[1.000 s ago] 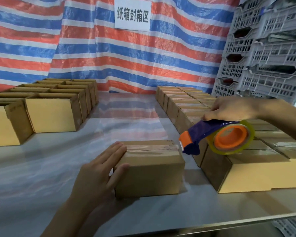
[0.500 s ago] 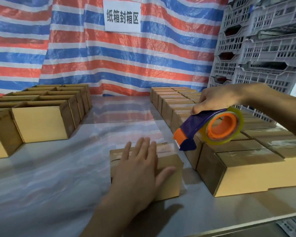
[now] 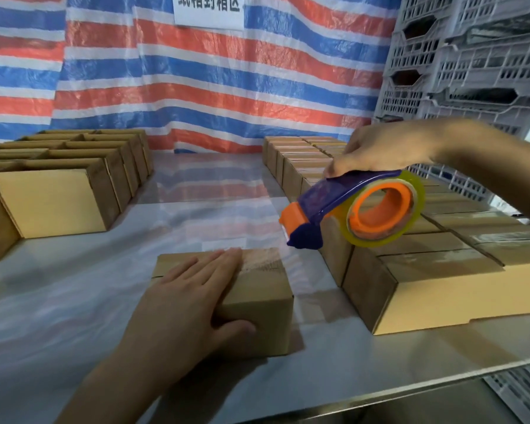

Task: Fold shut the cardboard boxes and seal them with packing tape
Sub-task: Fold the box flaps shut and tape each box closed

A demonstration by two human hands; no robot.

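The small box (image 3: 266,307) sits at the near middle of the table (image 3: 74,316); I judge it light, stiff and ready to slide, so pressing from above is best; my left hand (image 3: 187,304) lies flat on its lid, fingers straight, thumb on the near face; my right hand (image 3: 377,151) grips the tape dispenser (image 3: 328,203), raised above its far right corner.

Closed brown box (image 3: 257,296) beside blue-orange tape dispenser (image 3: 354,209)
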